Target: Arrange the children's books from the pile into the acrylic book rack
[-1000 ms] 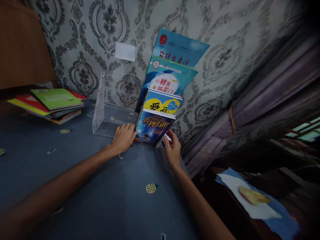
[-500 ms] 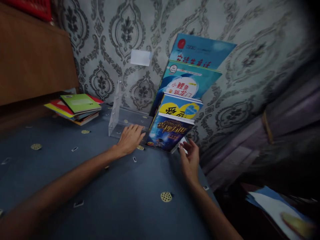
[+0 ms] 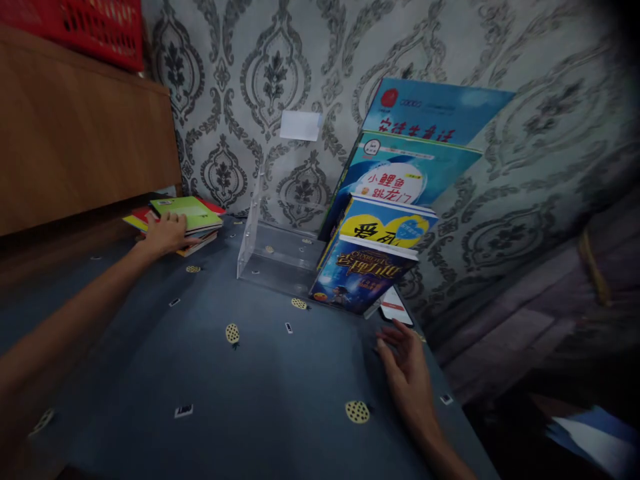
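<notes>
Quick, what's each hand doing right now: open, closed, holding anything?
Left hand: at the green-topped stack of books; whether it grips cannot be told.
Right hand: open, fingers loosely curled, holding nothing, near the smartphone.

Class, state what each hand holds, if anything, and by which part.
Left hand: at the near edge of the flat, green-topped paper book stack; grip cannot be told. Right hand: nothing held.

Single head-worn view, facing forward and down, near above blue tabletop [image 3: 280, 393], patterned wall [image 3: 330, 60] beyond
</notes>
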A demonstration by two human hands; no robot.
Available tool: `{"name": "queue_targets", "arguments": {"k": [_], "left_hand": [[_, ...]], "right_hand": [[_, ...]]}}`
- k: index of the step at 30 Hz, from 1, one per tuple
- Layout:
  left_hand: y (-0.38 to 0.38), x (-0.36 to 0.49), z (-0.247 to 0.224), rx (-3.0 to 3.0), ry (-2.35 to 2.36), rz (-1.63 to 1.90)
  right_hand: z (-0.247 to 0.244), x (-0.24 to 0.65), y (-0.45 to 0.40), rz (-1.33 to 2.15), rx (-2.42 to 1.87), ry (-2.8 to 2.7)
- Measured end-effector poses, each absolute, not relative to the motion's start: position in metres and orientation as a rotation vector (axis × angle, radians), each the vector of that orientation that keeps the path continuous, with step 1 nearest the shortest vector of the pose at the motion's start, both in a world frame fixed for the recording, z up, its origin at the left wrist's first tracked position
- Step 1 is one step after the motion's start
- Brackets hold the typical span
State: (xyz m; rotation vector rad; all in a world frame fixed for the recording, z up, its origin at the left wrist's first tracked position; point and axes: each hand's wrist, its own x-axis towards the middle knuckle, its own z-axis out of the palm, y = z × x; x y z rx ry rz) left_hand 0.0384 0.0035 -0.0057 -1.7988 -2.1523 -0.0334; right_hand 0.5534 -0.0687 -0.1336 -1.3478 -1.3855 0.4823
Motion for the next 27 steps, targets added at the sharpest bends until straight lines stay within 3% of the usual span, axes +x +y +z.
{"name": "queue_targets", "arguments": {"k": [27], "left_hand": [[-0.066, 0.065, -0.022, -1.866, -1.899, 0.175]], "right_hand": [[-0.133, 0.552, -0.067, 0.477, -1.357, -1.501]]}}
